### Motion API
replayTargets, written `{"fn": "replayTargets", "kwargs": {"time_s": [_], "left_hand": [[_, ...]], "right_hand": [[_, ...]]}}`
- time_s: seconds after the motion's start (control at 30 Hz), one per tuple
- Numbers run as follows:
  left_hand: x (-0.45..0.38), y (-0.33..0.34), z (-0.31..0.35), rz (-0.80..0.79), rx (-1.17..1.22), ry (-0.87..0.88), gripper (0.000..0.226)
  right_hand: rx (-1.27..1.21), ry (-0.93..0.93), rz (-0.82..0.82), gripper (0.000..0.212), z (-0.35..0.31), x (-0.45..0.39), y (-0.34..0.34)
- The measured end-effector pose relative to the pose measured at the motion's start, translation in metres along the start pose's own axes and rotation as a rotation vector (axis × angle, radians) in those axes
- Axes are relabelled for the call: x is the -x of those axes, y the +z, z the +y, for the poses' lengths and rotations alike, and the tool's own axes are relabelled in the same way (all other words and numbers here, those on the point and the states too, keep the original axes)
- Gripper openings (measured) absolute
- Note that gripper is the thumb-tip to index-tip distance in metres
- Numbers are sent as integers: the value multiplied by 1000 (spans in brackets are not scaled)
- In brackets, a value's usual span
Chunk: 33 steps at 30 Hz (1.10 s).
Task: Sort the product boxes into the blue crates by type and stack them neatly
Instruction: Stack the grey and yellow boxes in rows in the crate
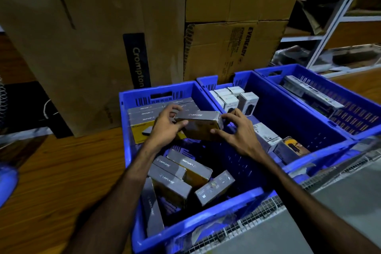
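Lapcare box [201,128], grey on its edge and yellow on its face, sat between your two hands above the middle of the left crate [132,150], likely so you could turn it to match the row behind. At that crate's far end, stacked boxes [144,112] lay flat with grey edges facing up, which read as the neat pile you were building. Your left hand [168,128] had its grip closed on the box's left end; your right hand [235,134] pinched the right end, fingers spread. Nearer you, loose boxes [181,175] lay tumbled at angles, apparently unsorted. The middle crate [309,150] held white boxes [231,97] upright at its far left corner, a different type kept apart. The right crate [360,109] carried long packs, too blurred to name.
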<state>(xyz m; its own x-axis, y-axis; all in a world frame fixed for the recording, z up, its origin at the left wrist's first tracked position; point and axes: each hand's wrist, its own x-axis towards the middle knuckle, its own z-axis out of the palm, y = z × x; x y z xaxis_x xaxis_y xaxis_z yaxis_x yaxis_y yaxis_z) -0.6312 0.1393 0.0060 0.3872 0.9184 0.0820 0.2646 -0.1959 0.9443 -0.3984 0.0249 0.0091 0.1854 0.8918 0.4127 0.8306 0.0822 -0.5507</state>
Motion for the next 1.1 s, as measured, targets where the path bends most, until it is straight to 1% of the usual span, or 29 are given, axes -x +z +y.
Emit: {"fn": "replayTargets", "kwargs": {"time_s": [0.07,0.13,0.23,0.3,0.37,0.4,0.43,0.5,0.53,0.6,0.63,0.7,0.77,0.83,0.9,1.0,1.1], "left_hand": [[2,9,3,73,97,-88,38],[6,21,9,90,261,-191,38],[12,36,21,20,516,-362,41],[14,43,28,-60,656,-418,57],[18,45,30,-108,734,-446,74],[20,46,30,-116,733,-442,74],[21,46,28,-115,699,-424,66],[23,48,29,-61,582,-373,35],[22,48,29,-15,508,-355,30],[21,45,32,59,340,-275,36],[20,41,32,62,218,-209,41],[22,27,31,46,-61,-102,48],[24,8,30,87,-202,-64,54],[26,-11,28,152,-312,-36,53],[25,-29,26,186,-498,15,50],[18,-59,26,154,-691,37,50],[4,-85,21,49,-828,43,51]], "right_hand": [[-20,-66,54,56,-1,1,1],[-9,-124,77,47,-1,2,2],[4,-154,106,41,-2,4,1],[59,-196,79,40,-3,6,0],[152,-287,16,40,-5,7,0],[201,-326,-12,40,-5,7,0],[241,-348,-39,40,-5,7,1],[304,-373,-110,38,-3,6,4],[330,-383,-154,36,-3,6,6],[344,-360,-204,39,0,5,8],[324,-315,-188,41,1,4,9],[292,-190,-100,43,5,1,9],[323,-81,-60,45,7,-1,10],[370,-30,-82,47,7,-1,13],[373,-12,-103,46,7,-1,15],[337,3,-99,45,8,-1,14],[318,14,-100,45,7,-1,13]]}}
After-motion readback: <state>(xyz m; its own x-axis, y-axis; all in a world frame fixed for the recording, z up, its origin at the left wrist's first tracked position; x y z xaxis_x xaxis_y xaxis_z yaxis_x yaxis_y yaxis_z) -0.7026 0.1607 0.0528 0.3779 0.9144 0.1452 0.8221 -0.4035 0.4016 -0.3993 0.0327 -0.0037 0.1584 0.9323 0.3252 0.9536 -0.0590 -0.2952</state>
